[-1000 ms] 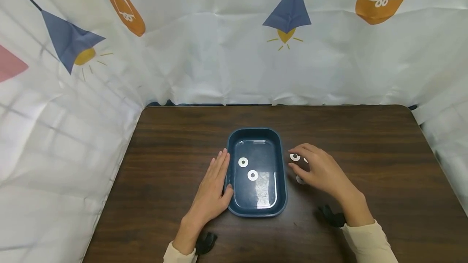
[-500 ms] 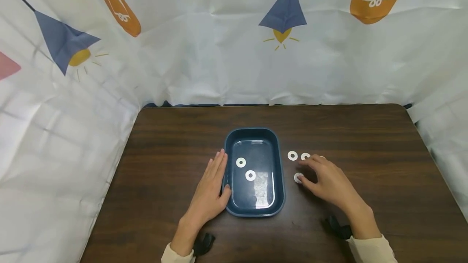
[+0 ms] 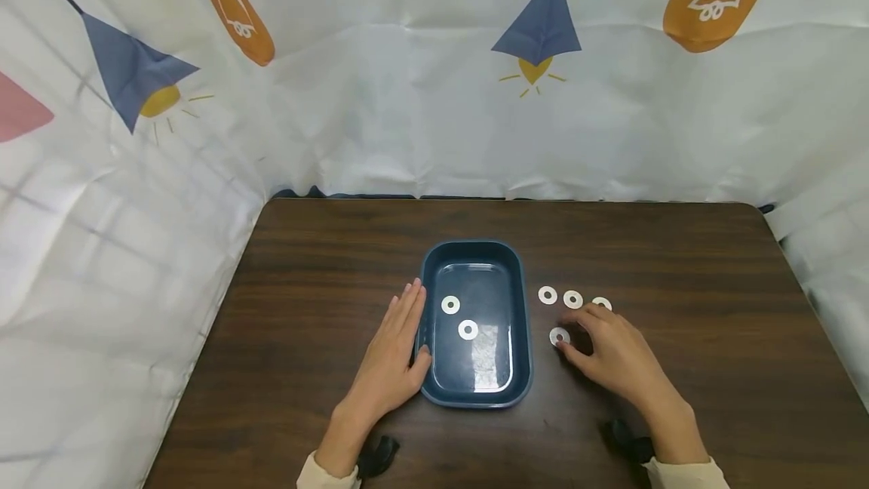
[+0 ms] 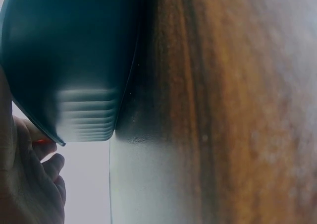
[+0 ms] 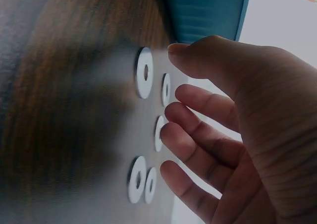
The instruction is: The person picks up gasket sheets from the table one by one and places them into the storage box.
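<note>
A blue rectangular tray [image 3: 434, 395] stands on the table, with two white flat washers [image 3: 468, 330] lying inside. My left hand [image 3: 388, 361] rests along the tray's left side, fingers straight and thumb at the rim. To the right of the tray, several more washers [image 3: 547, 295] lie on the tabletop. Over some of these hovers my right hand [image 3: 614, 357], thumb and fingers spread apart with nothing between them. Its thumb tip overlaps the nearest washer [image 3: 560, 336] in the head view. The right wrist view shows a close pair of washers [image 5: 137, 179] below the fingertips.
The dark wood-grain table [image 3: 326, 262] has rounded far corners. Behind it hangs a white curtain [image 3: 407, 127] printed with lamps and bulbs, which also runs along both sides. A dark wrist strap [image 3: 379, 456] sits at the left wrist.
My right hand has moved right and back toward me, uncovering washers on the table. The left hand and tray hold their place; the two washers in the tray are unmoved.
</note>
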Action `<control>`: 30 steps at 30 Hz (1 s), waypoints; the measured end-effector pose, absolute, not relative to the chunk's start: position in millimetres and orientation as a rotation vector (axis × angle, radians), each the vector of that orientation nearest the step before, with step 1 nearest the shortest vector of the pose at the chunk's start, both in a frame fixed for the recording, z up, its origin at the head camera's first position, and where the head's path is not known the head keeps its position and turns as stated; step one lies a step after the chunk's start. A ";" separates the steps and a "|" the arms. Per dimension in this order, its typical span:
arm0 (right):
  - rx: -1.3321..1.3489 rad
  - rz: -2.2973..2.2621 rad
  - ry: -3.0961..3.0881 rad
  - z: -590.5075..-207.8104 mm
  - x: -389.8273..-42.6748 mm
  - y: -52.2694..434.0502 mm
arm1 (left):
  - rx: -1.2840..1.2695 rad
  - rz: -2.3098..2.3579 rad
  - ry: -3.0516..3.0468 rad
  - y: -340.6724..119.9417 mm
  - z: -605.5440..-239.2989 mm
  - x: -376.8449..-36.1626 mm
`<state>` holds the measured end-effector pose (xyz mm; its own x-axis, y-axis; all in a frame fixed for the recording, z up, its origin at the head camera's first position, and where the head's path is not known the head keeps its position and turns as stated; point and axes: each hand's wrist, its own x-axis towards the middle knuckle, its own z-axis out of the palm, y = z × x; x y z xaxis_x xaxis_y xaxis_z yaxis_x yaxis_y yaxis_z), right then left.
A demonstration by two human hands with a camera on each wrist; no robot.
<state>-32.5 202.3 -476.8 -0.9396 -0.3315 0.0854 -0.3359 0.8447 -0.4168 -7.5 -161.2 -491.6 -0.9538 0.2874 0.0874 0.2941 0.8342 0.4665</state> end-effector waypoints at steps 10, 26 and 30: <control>0.526 0.645 -3.001 -481.1 -37.8 203.3 | -0.477 -0.785 -2.981 -158.3 -489.1 -13.9; 0.481 0.618 -2.960 -488.5 -33.5 192.9 | -0.485 -0.790 -2.975 -162.3 -488.9 -7.9; 0.446 0.632 -3.014 -485.8 -34.0 193.6 | -0.480 -0.782 -2.983 -161.9 -489.5 -6.8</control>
